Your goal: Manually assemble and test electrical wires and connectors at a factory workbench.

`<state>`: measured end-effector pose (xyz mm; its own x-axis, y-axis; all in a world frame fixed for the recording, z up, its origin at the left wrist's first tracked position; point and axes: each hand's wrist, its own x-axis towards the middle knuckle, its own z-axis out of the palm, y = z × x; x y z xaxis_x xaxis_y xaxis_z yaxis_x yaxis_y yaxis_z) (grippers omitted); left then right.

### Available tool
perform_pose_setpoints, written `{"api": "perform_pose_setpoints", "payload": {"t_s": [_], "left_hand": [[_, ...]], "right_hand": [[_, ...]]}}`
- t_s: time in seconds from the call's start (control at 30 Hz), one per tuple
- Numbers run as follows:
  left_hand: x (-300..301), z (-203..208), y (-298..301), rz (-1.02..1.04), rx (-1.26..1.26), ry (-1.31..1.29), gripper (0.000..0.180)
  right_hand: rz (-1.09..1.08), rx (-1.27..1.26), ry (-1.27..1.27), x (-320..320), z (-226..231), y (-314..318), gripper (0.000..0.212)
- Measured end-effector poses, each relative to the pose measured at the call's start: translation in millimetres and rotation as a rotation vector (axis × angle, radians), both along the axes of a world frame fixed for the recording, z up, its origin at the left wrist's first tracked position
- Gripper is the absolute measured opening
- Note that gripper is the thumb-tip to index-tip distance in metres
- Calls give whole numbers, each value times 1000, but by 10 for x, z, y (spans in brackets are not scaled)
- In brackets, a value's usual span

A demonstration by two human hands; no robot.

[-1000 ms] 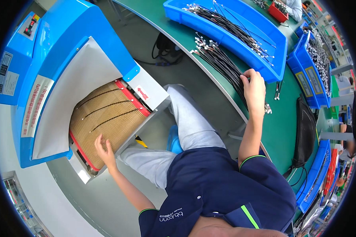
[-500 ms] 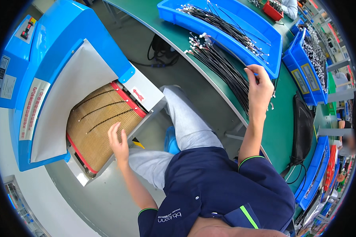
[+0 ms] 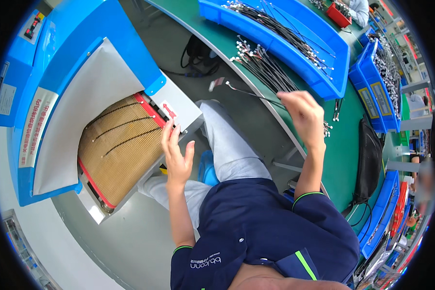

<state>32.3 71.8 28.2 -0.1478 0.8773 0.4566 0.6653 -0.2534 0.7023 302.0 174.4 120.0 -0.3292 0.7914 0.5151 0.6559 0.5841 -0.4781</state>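
My right hand (image 3: 304,118) is closed, its fingertips pinching a thin black cable (image 3: 253,93). The cable stretches left past the table edge, with a white connector and a motion-blurred pale end. Just below that hand lies a bundle of black cables (image 3: 266,67) with white connectors, spread on the green table. At the right edge of a mesh conveyor belt (image 3: 130,176), my left hand (image 3: 178,162) is open with fingers extended and nothing in it. Three black cables (image 3: 123,127) rest apart from each other on the belt, running slantwise toward its red edge strip.
A blue machine (image 3: 130,53) with a white curtain (image 3: 82,121) stands over the belt. On the green table (image 3: 340,159) are a blue bin (image 3: 340,72) of cables, stacked blue bins (image 3: 372,92), a red box (image 3: 338,15) and a black bag (image 3: 367,164). A person sits far right.
My right hand has drawn a cable leftward from the bundle. My left hand has moved right and up, to the belt's edge. The view has shifted slightly.
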Motion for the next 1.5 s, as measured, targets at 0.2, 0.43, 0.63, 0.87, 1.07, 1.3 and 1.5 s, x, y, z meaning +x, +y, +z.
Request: {"api": "perform_pose_setpoints", "payload": {"t_s": [0.2, 0.43, 0.63, 0.87, 1.07, 1.3, 1.5], "left_hand": [[54, 192, -191, -50, -209, 54, 24], [-22, 231, -535, -109, -448, -44, 12], [-68, 146, -684, 91, -420, -14, 13], [-65, 209, -615, -35, -581, -66, 16], [-92, 179, -602, -128, -512, -99, 16], [-126, 155, -570, -108, -194, 245, 16], [-56, 25, -603, -20, -100, 166, 18]], "right_hand": [[289, -166, -93, -368, -63, -437, 19], [513, -337, -40, -887, -468, -710, 13], [603, -393, 86, -1019, -700, -614, 9], [701, -169, 14, -1100, -855, -599, 15], [748, -145, 29, -1145, -904, -555, 16], [822, -322, 46, -1145, -890, -488, 13], [820, -517, 143, -1127, -908, -492, 13]]}}
